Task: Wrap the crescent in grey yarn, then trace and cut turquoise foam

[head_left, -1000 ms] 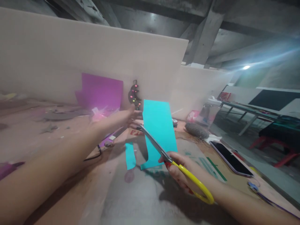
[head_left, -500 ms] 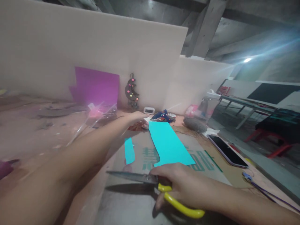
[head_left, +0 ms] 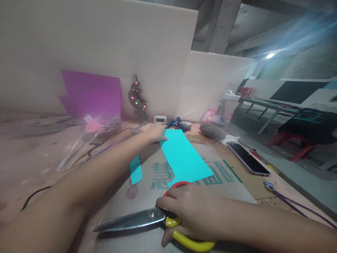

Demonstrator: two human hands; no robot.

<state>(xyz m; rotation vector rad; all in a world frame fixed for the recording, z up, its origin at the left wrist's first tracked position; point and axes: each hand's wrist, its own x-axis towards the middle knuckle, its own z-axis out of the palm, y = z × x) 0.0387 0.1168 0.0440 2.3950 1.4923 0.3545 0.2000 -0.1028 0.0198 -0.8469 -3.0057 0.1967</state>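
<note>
My left hand (head_left: 157, 134) is at the upper left edge of a turquoise paper sheet (head_left: 184, 154), its thumb over the edge; its other fingers are blurred or hidden. My right hand (head_left: 189, 207) grips scissors (head_left: 131, 220) with yellow and red handles. Their blades lie together, pointing left, low over the board. A narrow turquoise strip (head_left: 136, 171) lies left of the sheet, partly behind my left forearm. Under both papers is a grey cardboard sheet (head_left: 121, 211) with green printed characters.
At the back stand a blue glue gun (head_left: 175, 123), a small white clock (head_left: 160, 119), a moon ornament (head_left: 135, 96) and purple sheets (head_left: 92, 93). A phone (head_left: 247, 158) and grey yarn roll (head_left: 212, 131) lie right. Clear sticks (head_left: 79, 147) lie left.
My left hand has moved right, onto the edge of the turquoise sheet. My right hand has brought the scissors lower and nearer to me. The view has shifted slightly.
</note>
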